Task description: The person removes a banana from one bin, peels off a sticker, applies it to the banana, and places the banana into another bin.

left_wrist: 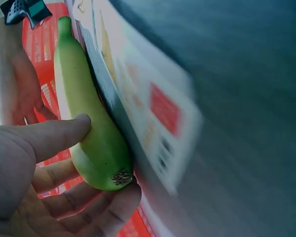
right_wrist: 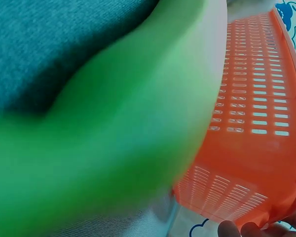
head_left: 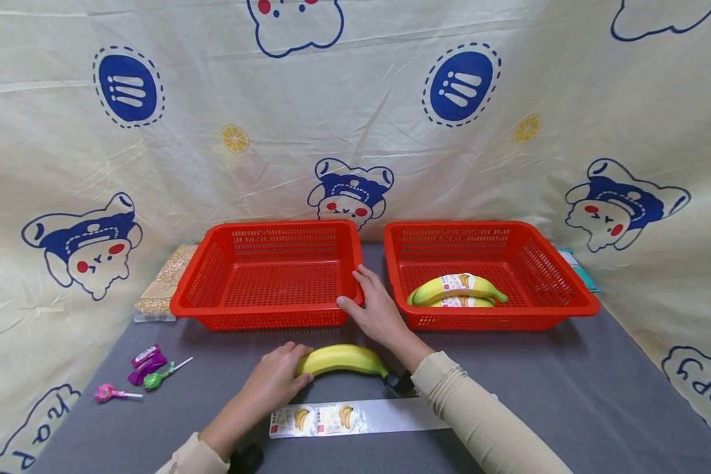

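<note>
Left hand (head_left: 278, 382) clenched round the banana (head_left: 342, 359) on the counter (head_left: 569, 395) — just beyond the sticker strip (head_left: 355, 417). Right hand (head_left: 376, 309) grasps the empty left basket (head_left: 269, 273) at its 4 o'clock corner. Step judged: steadying the basket for loading. Next move calls for lifting the banana toward 12 o'clock, over the rim.
</note>
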`<action>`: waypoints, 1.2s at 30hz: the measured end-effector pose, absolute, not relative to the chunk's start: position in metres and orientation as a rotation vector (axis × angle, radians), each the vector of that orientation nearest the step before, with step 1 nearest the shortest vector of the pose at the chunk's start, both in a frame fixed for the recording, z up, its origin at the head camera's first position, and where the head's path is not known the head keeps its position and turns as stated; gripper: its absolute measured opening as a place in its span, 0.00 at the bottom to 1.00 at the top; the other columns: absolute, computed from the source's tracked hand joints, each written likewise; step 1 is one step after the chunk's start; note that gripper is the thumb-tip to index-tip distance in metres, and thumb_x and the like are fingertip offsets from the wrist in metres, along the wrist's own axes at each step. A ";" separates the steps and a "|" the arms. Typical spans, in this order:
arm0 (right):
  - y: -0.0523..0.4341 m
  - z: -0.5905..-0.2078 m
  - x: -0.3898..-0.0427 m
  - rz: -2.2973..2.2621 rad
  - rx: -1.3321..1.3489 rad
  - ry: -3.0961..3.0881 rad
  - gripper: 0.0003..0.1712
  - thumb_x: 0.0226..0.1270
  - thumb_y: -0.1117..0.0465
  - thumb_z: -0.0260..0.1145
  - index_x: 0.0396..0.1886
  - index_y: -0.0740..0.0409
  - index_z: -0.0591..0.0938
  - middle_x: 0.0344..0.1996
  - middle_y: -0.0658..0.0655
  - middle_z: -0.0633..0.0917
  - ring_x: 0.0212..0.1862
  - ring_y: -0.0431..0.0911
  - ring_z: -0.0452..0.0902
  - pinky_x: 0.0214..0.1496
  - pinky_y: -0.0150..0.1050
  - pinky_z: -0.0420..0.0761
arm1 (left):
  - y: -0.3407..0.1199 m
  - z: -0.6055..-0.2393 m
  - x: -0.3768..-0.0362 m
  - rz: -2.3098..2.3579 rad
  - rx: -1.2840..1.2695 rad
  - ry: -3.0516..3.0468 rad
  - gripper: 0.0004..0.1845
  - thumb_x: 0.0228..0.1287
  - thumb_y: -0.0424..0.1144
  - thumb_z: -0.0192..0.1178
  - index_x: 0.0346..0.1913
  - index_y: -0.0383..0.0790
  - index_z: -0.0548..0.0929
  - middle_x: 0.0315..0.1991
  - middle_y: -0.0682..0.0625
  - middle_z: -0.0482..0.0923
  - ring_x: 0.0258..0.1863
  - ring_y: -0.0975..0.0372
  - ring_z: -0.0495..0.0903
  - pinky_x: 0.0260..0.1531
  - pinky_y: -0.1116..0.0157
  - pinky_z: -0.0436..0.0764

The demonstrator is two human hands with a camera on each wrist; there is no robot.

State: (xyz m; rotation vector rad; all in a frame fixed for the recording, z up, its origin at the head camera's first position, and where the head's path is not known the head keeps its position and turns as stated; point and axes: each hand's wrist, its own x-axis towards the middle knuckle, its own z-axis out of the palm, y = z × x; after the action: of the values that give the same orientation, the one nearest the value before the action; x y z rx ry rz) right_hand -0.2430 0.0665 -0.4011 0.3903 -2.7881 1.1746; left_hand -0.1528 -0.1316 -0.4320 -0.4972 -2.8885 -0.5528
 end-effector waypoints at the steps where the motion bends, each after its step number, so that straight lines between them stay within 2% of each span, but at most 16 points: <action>1: 0.067 -0.401 -0.243 1.172 0.391 -2.787 0.42 0.60 0.43 0.64 0.71 0.54 0.62 0.73 0.50 0.58 0.72 0.51 0.58 0.66 0.52 0.67 | -0.128 -0.432 -0.155 -0.548 -0.519 -2.887 0.20 0.48 0.40 0.71 0.46 0.39 0.82 0.34 0.51 0.78 0.30 0.63 0.74 0.30 0.63 0.73; 9: 0.069 -0.401 -0.244 1.178 0.412 -2.775 0.42 0.61 0.43 0.63 0.71 0.55 0.62 0.73 0.51 0.57 0.72 0.52 0.57 0.68 0.53 0.65 | -0.098 -0.430 -0.172 -0.571 -0.657 -2.904 0.20 0.51 0.42 0.70 0.47 0.39 0.81 0.35 0.49 0.79 0.30 0.63 0.74 0.29 0.65 0.71; 18: 0.070 -0.400 -0.244 1.156 0.419 -2.780 0.42 0.61 0.44 0.63 0.71 0.55 0.62 0.73 0.51 0.57 0.73 0.52 0.56 0.68 0.54 0.63 | -0.077 -0.430 -0.183 -0.591 -0.695 -2.929 0.21 0.52 0.43 0.69 0.49 0.40 0.81 0.36 0.49 0.79 0.30 0.63 0.73 0.29 0.67 0.71; 28: 0.084 -0.401 -0.220 1.057 0.536 -2.771 0.41 0.62 0.46 0.63 0.71 0.53 0.61 0.74 0.52 0.58 0.73 0.53 0.56 0.68 0.56 0.63 | -0.098 -0.421 -0.169 -0.685 -0.590 -2.843 0.22 0.52 0.45 0.69 0.51 0.42 0.80 0.43 0.48 0.80 0.42 0.57 0.77 0.41 0.56 0.78; 36: 0.100 -0.407 -0.183 1.011 0.627 -2.756 0.36 0.59 0.50 0.67 0.67 0.51 0.68 0.70 0.51 0.65 0.69 0.49 0.62 0.64 0.53 0.69 | -0.122 -0.419 -0.143 -0.752 -0.514 -2.851 0.21 0.51 0.42 0.70 0.49 0.44 0.82 0.41 0.52 0.79 0.42 0.62 0.74 0.39 0.61 0.74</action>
State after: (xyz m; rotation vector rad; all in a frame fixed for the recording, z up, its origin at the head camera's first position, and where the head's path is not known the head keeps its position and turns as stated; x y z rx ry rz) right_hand -0.1832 0.0997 -0.4067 0.6267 -2.7563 1.0107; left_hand -0.1435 -0.1219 -0.4186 -0.5138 -2.8509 -0.7519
